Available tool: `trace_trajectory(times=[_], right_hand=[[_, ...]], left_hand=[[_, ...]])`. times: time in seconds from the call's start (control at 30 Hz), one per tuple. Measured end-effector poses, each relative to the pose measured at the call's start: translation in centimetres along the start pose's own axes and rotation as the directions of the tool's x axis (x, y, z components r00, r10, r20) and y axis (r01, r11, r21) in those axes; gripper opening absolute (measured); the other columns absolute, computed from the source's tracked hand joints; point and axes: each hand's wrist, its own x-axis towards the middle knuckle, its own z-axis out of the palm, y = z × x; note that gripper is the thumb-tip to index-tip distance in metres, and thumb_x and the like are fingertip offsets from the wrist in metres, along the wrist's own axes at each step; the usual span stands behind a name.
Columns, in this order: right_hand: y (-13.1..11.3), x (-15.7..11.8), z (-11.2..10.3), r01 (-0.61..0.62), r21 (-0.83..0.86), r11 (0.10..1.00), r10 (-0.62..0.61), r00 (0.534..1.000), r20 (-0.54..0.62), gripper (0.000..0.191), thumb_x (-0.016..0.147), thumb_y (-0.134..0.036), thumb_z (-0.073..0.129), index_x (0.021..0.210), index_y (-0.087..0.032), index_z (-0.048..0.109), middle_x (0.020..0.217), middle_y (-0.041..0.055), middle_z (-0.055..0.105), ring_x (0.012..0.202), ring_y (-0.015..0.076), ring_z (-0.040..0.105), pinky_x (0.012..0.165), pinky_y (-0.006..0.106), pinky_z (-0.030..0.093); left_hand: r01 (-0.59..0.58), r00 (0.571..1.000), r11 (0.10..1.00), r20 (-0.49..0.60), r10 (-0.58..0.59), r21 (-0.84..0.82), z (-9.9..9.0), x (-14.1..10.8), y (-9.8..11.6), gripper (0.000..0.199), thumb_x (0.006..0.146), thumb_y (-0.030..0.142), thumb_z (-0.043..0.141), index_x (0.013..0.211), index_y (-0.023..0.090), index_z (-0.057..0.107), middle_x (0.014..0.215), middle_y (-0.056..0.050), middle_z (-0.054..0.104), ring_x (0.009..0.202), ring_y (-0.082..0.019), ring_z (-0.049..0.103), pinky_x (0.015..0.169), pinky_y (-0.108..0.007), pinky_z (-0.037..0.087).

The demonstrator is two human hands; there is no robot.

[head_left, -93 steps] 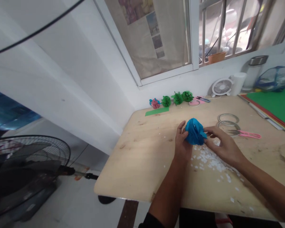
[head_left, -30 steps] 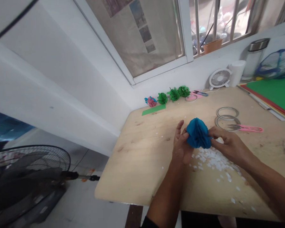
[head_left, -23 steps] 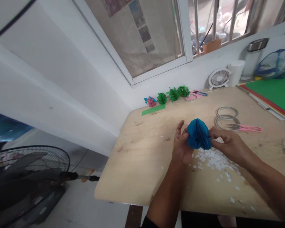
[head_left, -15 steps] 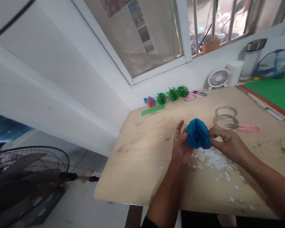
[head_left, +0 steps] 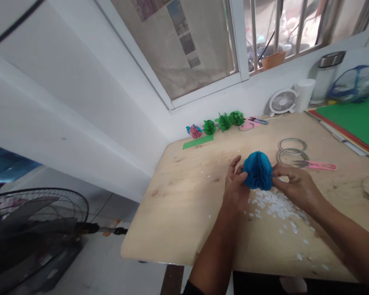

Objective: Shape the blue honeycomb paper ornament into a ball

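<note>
A blue folded-paper ball [head_left: 258, 171] with fanned pleats is held above the wooden table between both hands. My left hand [head_left: 236, 186] grips its left side with the thumb in front, while other fingers stick up behind. On the right edge, my right hand [head_left: 295, 182] pinches the paper between thumb and index finger. White paper scraps [head_left: 276, 205] lie scattered on the table below the ball. Pink-handled thread snips [head_left: 320, 165] rest beside two overlapping metal rings [head_left: 292, 145], just beyond my right hand.
Green paper ornaments [head_left: 224, 122] and a pink-and-blue one [head_left: 194, 131] line the wall, behind a green paper strip [head_left: 198, 142]. Blue snips [head_left: 258, 121] lie near a small white fan [head_left: 283, 101]. Coloured paper sheets [head_left: 353, 119] are stacked at right. A floor fan [head_left: 37, 229] stands left.
The blue paper ball has turned slightly and shifted a little to the right and up, its pleats now facing me more evenly. Both hands keep their hold.
</note>
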Motion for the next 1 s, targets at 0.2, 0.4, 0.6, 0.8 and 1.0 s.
trace_trajectory(times=[0.2,0.4,0.6,0.8,1.0], right_hand=[[0.14,0.15,-0.19,-0.013,-0.041,0.999,0.012,1.0,-0.002,0.023,0.079,-0.03,0.06,0.056,-0.024,0.062,0.064,0.0015,0.063,0.062,0.0174,0.06,0.062,0.03,0.048],[0.42,0.46,-0.47,-0.018,-0.06,0.998,0.023,0.996,0.09,0.021,0.079,-0.032,0.06,0.061,-0.023,0.063,0.066,0.0019,0.064,0.063,0.018,0.061,0.062,0.03,0.05],[0.06,0.7,-0.82,-0.05,-0.024,0.998,0.054,0.98,0.191,0.016,0.078,-0.037,0.065,0.074,-0.024,0.072,0.073,0.0027,0.07,0.07,0.0198,0.064,0.067,0.034,0.053],[0.1,0.53,-0.74,-0.11,0.018,0.994,0.106,0.981,0.161,0.021,0.077,-0.039,0.067,0.089,-0.024,0.077,0.086,0.0047,0.077,0.078,0.0228,0.07,0.07,0.037,0.056],[0.31,0.37,-0.58,-0.156,0.1,0.983,0.145,0.984,0.106,0.027,0.079,-0.044,0.068,0.092,-0.022,0.078,0.092,0.0074,0.08,0.081,0.0245,0.073,0.073,0.038,0.058]], left_hand=[[0.012,0.999,0.999,0.035,-0.013,0.036,-0.06,0.31,-0.31,0.064,0.06,0.028,0.088,0.12,0.023,0.064,0.102,-0.005,0.068,0.093,-0.02,0.065,0.085,-0.033,0.049],[0.04,0.999,0.998,-0.012,-0.04,0.058,-0.39,0.34,-0.35,0.066,0.061,0.029,0.087,0.122,0.024,0.062,0.108,-0.006,0.069,0.097,-0.021,0.066,0.085,-0.033,0.048],[0.094,0.995,0.995,-0.032,-0.095,-0.026,-0.79,0.54,-0.39,0.061,0.067,0.031,0.083,0.123,0.025,0.06,0.112,-0.006,0.069,0.098,-0.022,0.066,0.085,-0.034,0.049],[0.103,0.994,0.993,-0.031,-0.105,-0.051,-0.57,0.52,-0.19,0.055,0.071,0.03,0.078,0.122,0.025,0.06,0.122,-0.007,0.068,0.112,-0.026,0.065,0.09,-0.037,0.05],[0.104,0.994,0.993,-0.025,-0.106,-0.051,-0.48,0.44,-0.06,0.054,0.074,0.033,0.076,0.125,0.024,0.06,0.127,-0.008,0.068,0.117,-0.027,0.064,0.092,-0.037,0.051]])
